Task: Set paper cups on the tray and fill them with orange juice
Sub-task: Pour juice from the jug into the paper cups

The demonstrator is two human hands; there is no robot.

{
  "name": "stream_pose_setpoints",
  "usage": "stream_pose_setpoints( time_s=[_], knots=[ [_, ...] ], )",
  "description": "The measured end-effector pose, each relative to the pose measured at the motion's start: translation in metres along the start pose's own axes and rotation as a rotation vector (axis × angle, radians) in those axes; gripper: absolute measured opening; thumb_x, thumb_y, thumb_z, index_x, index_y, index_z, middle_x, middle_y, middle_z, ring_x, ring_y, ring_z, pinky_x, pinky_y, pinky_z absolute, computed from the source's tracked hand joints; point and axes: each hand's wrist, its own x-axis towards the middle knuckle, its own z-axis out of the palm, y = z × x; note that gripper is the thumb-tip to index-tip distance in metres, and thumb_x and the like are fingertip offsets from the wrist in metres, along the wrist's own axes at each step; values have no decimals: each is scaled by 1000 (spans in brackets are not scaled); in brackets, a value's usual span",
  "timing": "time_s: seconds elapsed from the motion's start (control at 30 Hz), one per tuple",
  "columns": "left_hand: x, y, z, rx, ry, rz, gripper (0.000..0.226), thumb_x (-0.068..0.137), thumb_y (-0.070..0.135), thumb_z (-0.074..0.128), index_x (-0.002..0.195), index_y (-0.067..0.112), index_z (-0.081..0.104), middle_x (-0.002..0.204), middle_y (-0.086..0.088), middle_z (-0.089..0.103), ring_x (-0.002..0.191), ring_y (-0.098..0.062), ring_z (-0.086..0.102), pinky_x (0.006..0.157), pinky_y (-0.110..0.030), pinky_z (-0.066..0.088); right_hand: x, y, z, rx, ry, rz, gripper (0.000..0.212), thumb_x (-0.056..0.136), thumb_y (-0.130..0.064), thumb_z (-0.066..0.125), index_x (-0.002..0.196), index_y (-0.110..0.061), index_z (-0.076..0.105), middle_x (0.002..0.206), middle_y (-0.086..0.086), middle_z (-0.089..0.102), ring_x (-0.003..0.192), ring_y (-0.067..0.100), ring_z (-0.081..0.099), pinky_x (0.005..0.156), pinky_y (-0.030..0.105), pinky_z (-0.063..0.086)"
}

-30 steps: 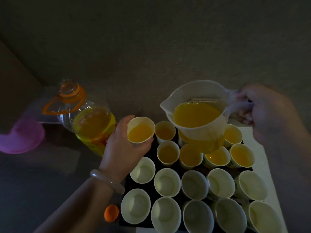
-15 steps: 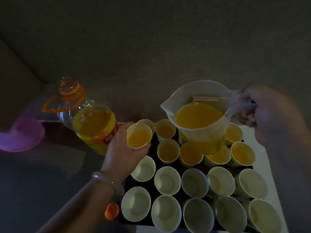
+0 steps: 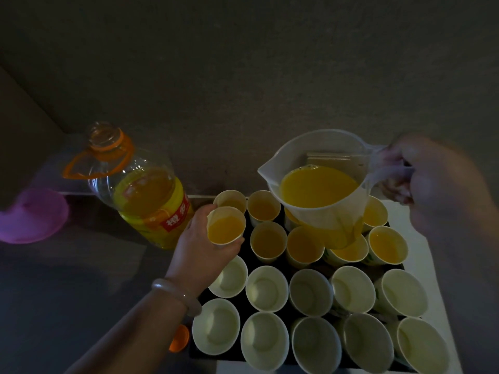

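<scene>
While left hand (image 3: pixel 199 252) grips filled cup (image 3: pixel 226 229), right hand (image 3: pixel 442 184) grips pitcher (image 3: pixel 316 182) over cups (image 3: pixel 268 240); bottle (image 3: pixel 145 201) beside tray (image 3: pixel 241 310).

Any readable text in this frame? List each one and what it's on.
"橙": white characters on the red patch of the juice bottle label. The first looks like 橙; the second is too blurred to be sure.
Green print on the sides of some paper cups: too small to read.
Jug: no legible markings.

Dark table (image 3: pixel 67 306) bears tray (image 3: pixel 243 310), juice bottle (image 3: pixel 145 201), orange cap (image 3: pixel 179 338), purple bowl (image 3: pixel 32 214)
</scene>
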Motion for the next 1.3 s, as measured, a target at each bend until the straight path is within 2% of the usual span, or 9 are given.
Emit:
stream_pose_setpoints(
  time_s=[0.17,0.27,0.37,0.57,0.73,1.0,1.07,1.17,1.3],
  knots=[
    [1,-4,4,21,-29,-29,70,69,34,82,127,29,43,109,10,56,93,-2,55,68,-13,41,0,0,0,6,2,26,49,85,-12,47,37,-17,55,34,-7,34,30,6,27,33,14,22],
    [3,-6,7,36,-44,-54,69,67,34,82,124,30,42,111,7,55,95,-6,55,71,-19,43,1,1,0,-30,21,7,44,85,-15,49,42,-18,55,34,-7,38,29,5,32,37,21,29],
    [3,-6,10,70,-64,-77,72,67,34,82,126,28,42,115,5,50,97,-9,53,75,-24,44,0,0,0,-64,-6,-24,32,70,-27,49,39,-21,58,34,-6,36,31,6,29,44,28,23],
    [5,-5,13,111,-106,-109,72,68,30,82,126,25,40,115,3,46,97,-12,52,77,-27,44,-1,-1,0,18,48,32,38,80,-18,52,42,-13,51,36,-4,35,31,8,27,35,15,22],
    [7,-6,16,124,-124,-129,69,67,27,81,124,22,42,115,0,49,96,-13,54,79,-28,46,-3,-1,2,59,46,36,39,81,-15,51,42,-14,46,39,-1,32,33,9,25,35,15,21],
    [10,-12,20,126,-169,-181,68,69,26,81,124,21,42,114,3,49,104,-13,51,82,-26,43,-5,4,6,15,64,78,41,83,-15,51,42,-15,55,41,-3,35,35,8,30,36,16,24],
    [10,-13,19,143,-179,-189,71,65,33,83,123,22,43,114,5,50,104,-12,52,83,-27,45,-7,4,6,0,57,77,44,83,-16,52,40,-18,58,39,-4,37,34,7,31,36,16,25],
    [8,-13,14,172,-198,-213,93,50,60,76,130,25,44,118,4,56,108,-15,57,89,-36,52,-10,3,7,-17,67,85,40,83,-17,54,43,-20,61,45,-1,40,35,7,34,37,18,26],
    [-1,-9,3,182,-160,-243,95,64,62,73,142,24,34,138,1,45,124,-18,48,98,-40,47,-11,1,9,-7,81,107,28,82,-18,55,54,-16,54,45,0,40,34,7,32,41,21,27]
  ],
)
